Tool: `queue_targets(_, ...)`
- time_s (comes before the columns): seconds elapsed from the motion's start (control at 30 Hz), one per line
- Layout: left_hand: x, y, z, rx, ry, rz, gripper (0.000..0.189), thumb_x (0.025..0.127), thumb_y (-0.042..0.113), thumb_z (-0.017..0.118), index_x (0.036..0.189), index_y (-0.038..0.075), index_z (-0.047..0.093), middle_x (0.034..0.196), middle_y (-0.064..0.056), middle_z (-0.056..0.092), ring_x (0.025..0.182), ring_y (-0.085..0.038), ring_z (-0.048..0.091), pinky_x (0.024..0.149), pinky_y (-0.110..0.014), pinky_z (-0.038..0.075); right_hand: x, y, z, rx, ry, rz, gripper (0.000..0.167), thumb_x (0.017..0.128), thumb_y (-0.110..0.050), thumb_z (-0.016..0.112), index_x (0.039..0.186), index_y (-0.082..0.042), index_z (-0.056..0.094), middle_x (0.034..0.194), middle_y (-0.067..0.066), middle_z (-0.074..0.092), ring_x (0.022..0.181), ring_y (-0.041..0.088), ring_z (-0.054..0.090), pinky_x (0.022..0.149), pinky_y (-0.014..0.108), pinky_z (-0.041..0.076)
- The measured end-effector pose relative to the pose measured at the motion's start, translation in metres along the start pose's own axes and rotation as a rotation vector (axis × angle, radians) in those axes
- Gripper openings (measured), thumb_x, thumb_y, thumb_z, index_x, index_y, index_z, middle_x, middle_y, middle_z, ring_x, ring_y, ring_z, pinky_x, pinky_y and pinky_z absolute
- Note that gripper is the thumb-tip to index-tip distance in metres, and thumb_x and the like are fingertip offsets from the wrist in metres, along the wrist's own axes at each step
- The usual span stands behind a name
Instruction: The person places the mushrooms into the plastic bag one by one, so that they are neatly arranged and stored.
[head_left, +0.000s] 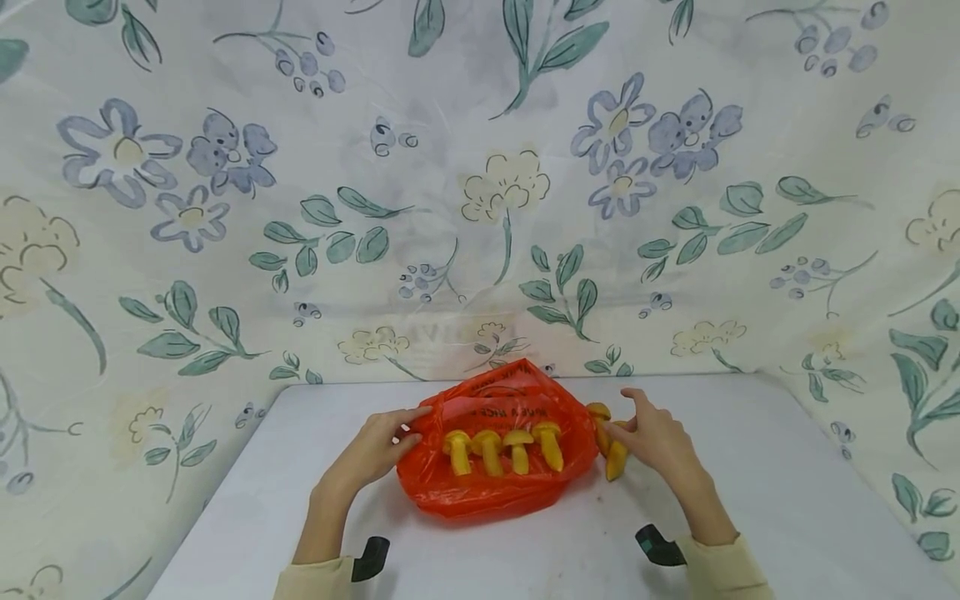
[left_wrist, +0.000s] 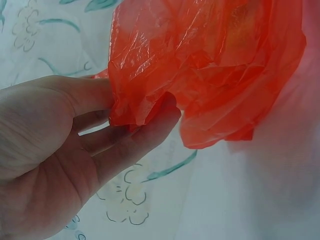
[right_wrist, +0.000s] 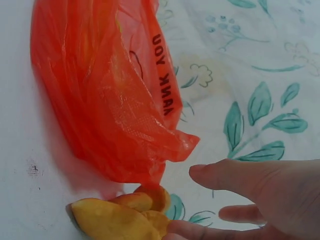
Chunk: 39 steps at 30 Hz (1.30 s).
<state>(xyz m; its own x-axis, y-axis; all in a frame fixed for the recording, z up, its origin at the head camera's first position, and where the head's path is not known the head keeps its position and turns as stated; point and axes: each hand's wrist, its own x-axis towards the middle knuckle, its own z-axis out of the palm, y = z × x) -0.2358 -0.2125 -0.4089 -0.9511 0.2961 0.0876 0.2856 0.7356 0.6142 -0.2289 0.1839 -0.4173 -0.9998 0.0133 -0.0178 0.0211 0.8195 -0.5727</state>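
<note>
A red plastic bag (head_left: 480, 500) with black printing lies on the table, its mouth spread toward me. Several yellow mushrooms (head_left: 517, 450) sit in a row in its opening, stems toward me. My left hand (head_left: 375, 446) pinches the bag's left edge; in the left wrist view thumb and fingers meet at the crumpled film (left_wrist: 145, 95). Beside the bag's right edge lie two more yellow mushrooms (head_left: 617, 458), one partly behind the other. My right hand (head_left: 660, 433) is over them with fingers apart, a fingertip right at one mushroom (right_wrist: 115, 220) in the right wrist view.
The white table (head_left: 315, 433) ends at the back against a floral cloth backdrop (head_left: 480, 208), which also rises along both sides. Dark wrist straps (head_left: 371, 558) show at both cuffs.
</note>
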Motion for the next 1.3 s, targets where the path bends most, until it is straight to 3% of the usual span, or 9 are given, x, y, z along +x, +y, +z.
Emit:
queue_targets(0.3, 0.0, 0.0, -0.003, -0.001, 0.004, 0.013, 0.046, 0.091, 0.002, 0.065, 0.136, 0.009, 0.059, 0.119, -0.011, 0.069, 0.088, -0.015, 0.063, 0.071, -0.023, 0.06, 0.003, 0.004, -0.004, -0.018, -0.055, 0.079, 0.069, 0.089, -0.036, 0.07, 0.141, -0.002, 0.041, 0.111, 0.025, 0.066, 0.079, 0.023, 0.063, 0.067, 0.038, 0.06)
queue_targets(0.7, 0.0, -0.002, -0.002, 0.001, 0.007, 0.007, 0.047, 0.091, 0.002, 0.065, 0.136, 0.009, 0.059, 0.118, -0.01, 0.069, 0.086, -0.014, 0.062, 0.071, -0.023, 0.059, 0.001, 0.009, 0.0, -0.021, -0.122, 0.156, 0.067, 0.09, -0.031, 0.069, 0.142, 0.0, 0.04, 0.089, 0.014, 0.065, 0.068, 0.021, 0.061, 0.06, 0.031, 0.056)
queue_targets(1.3, -0.001, -0.002, 0.002, -0.004, 0.005, 0.006, 0.045, 0.09, 0.001, 0.065, 0.135, 0.009, 0.06, 0.115, -0.009, 0.07, 0.085, -0.013, 0.062, 0.07, -0.023, 0.059, -0.002, 0.015, 0.015, -0.003, -0.136, 0.167, 0.07, 0.086, -0.031, 0.073, 0.14, 0.001, 0.041, 0.093, 0.015, 0.062, 0.064, 0.021, 0.056, 0.057, 0.028, 0.054)
